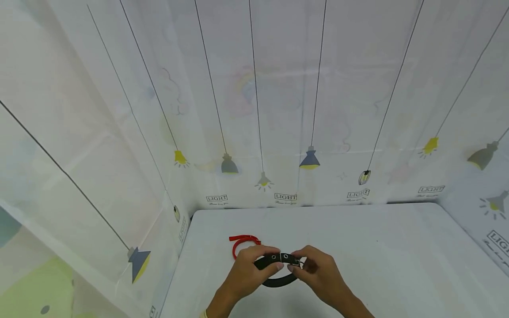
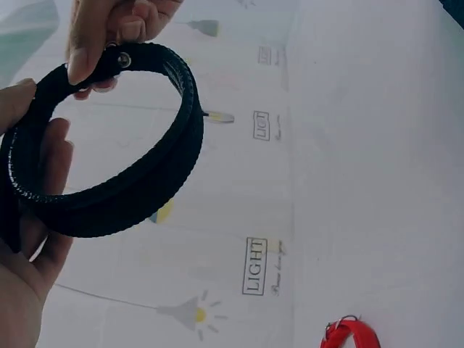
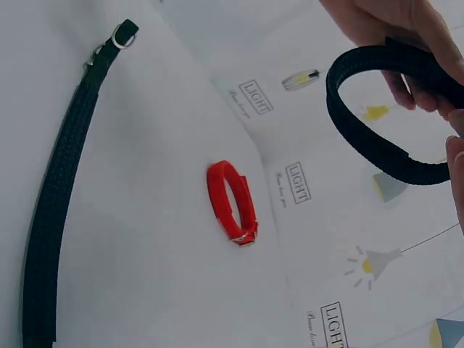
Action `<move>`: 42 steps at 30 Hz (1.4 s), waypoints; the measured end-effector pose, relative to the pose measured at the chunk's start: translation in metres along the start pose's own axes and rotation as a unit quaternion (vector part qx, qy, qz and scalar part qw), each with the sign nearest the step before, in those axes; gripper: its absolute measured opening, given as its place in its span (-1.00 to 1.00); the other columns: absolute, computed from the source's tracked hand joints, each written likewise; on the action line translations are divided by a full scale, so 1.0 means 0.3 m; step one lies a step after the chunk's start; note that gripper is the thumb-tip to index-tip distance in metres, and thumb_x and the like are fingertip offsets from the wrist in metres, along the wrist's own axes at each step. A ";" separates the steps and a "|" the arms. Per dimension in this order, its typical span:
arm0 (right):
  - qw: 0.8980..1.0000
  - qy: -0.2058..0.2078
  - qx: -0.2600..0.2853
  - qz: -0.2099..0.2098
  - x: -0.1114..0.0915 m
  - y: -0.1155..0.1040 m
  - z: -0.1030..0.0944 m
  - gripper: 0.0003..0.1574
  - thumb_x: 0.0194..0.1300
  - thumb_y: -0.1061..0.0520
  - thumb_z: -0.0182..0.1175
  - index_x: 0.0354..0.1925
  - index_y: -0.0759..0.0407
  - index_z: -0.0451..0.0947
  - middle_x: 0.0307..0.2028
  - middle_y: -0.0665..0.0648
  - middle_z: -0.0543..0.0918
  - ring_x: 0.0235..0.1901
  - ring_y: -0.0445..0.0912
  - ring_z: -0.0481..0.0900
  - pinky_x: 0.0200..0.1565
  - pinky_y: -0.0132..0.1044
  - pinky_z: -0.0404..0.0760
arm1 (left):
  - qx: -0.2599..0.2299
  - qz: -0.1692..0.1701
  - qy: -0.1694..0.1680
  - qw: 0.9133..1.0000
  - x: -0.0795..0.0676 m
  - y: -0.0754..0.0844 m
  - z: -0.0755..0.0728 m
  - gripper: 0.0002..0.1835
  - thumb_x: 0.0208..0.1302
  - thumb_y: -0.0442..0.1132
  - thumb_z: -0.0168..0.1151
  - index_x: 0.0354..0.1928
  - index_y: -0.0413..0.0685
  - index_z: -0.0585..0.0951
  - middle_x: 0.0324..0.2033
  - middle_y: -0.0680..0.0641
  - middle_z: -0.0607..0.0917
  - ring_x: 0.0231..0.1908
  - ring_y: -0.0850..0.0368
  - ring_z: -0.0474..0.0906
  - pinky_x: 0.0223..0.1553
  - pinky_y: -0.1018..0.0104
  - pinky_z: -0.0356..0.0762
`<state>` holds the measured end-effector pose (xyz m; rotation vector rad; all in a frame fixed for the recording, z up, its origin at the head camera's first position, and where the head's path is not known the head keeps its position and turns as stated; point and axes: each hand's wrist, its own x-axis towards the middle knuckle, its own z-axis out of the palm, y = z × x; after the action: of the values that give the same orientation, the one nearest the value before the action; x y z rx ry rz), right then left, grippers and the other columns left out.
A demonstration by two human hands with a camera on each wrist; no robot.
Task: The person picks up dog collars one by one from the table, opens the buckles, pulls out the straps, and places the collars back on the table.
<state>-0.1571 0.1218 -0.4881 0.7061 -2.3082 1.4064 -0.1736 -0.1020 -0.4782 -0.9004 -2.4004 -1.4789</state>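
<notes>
A black collar [image 1: 279, 282], bent into a loop, is held up between both hands above the white table. My left hand [image 1: 247, 270] pinches its band between thumb and fingers, close to metal-ringed holes. At the buckle end, my right hand [image 1: 320, 274] grips the band with thumb and fingertips. The loop looks closed in the left wrist view, where a metal eyelet [image 2: 124, 60] shows beside the right hand's fingers. Fingers partly cover the buckle.
On the white table [image 1: 377, 260], a red collar [image 3: 216, 192] lies looped and buckled beyond the left hand. A second dark strap [image 3: 61, 181] with a metal ring and buckle lies stretched out in the right wrist view. Pale curtains [image 1: 278, 88] printed with lamps border the table.
</notes>
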 end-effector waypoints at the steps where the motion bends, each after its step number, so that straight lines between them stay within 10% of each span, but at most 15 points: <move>1: 1.000 0.000 0.012 0.006 -0.002 -0.006 0.002 -0.60 0.06 0.26 0.51 -0.15 -0.07 0.64 -0.41 -0.15 0.61 -0.64 -0.36 0.45 -0.62 -0.40 0.51 | -0.006 0.000 0.000 1.000 0.000 0.004 -0.002 -0.73 0.31 0.03 0.34 -0.01 0.17 0.71 -0.21 0.14 0.76 -0.22 0.30 0.63 -0.20 0.36 0.67; 13: 0.989 -0.104 0.088 0.058 -0.006 -0.051 -0.026 -0.80 0.26 0.01 0.40 -0.12 -0.05 0.71 -0.42 -0.10 0.70 -0.66 -0.35 0.46 -0.61 -0.38 0.52 | -0.088 -0.054 -0.074 0.992 -0.015 0.025 -0.035 -0.84 0.30 -0.09 0.37 -0.11 0.14 0.71 -0.24 0.04 0.75 -0.28 0.31 0.65 -0.22 0.36 0.68; 21: 0.984 -0.159 0.074 0.018 0.019 -0.085 -0.056 -0.87 0.28 0.07 0.39 -0.17 -0.06 0.72 -0.39 -0.14 0.71 -0.59 -0.38 0.51 -0.56 -0.39 0.56 | -0.069 -0.014 -0.120 0.990 -0.021 0.038 -0.040 -0.86 0.28 -0.13 0.36 -0.15 0.09 0.67 -0.26 0.05 0.74 -0.27 0.39 0.63 -0.22 0.43 0.66; 34: 0.976 -0.157 0.152 -0.009 0.017 -0.063 -0.090 -0.77 0.22 0.32 0.36 -0.21 0.02 0.65 -0.37 -0.02 0.70 -0.48 -0.24 0.64 -0.47 -0.29 0.66 | -0.079 0.000 -0.077 0.994 -0.036 0.048 -0.044 -0.87 0.21 -0.20 0.37 -0.21 0.03 0.65 -0.42 0.02 0.72 -0.42 0.42 0.56 -0.37 0.42 0.63; 42: 0.941 -0.188 0.281 0.000 -0.007 -0.003 -0.084 -0.72 0.26 0.49 0.20 -0.10 0.25 0.57 -0.36 0.22 0.65 -0.47 -0.22 0.61 -0.51 -0.28 0.63 | -0.103 -0.012 -0.068 0.992 -0.054 0.031 -0.037 -0.87 0.16 -0.24 0.40 -0.24 -0.02 0.68 -0.43 -0.02 0.75 -0.42 0.40 0.60 -0.37 0.36 0.65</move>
<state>-0.1538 0.1444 -0.4772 1.2291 -2.1549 2.1184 -0.1570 -0.1148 -0.4730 -1.0509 -2.3902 -1.7533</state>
